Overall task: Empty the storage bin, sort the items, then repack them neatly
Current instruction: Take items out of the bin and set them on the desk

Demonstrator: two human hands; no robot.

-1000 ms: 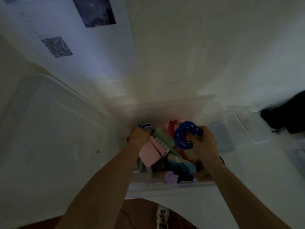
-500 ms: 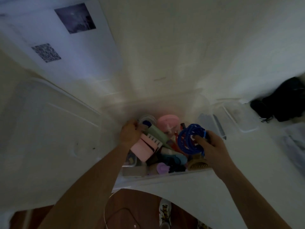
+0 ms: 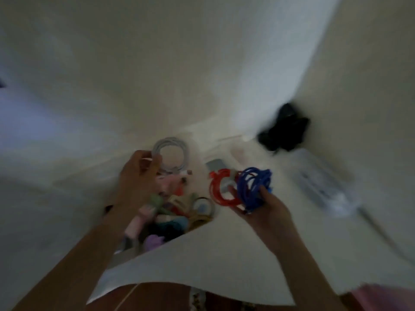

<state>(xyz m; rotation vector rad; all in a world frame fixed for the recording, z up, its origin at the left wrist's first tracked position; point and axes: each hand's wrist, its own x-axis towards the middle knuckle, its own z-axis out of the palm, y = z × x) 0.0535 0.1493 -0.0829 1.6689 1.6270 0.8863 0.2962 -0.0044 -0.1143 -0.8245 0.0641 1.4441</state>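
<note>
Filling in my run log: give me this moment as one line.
left hand: holds white cable coil | right hand: holds blue coil, red coil | bin: items remain

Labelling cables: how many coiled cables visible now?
3. White coiled cable in the left hand; red coiled cable and blue coiled cable in the right hand. More may hide in the bin.

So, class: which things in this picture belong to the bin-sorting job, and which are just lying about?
Part of the job:
- blue cable coil and red cable coil, held in the right hand
- white cable coil, held by the left hand
- mixed items in the storage bin

Lying about:
- black object on the white surface
- clear plastic packet
</note>
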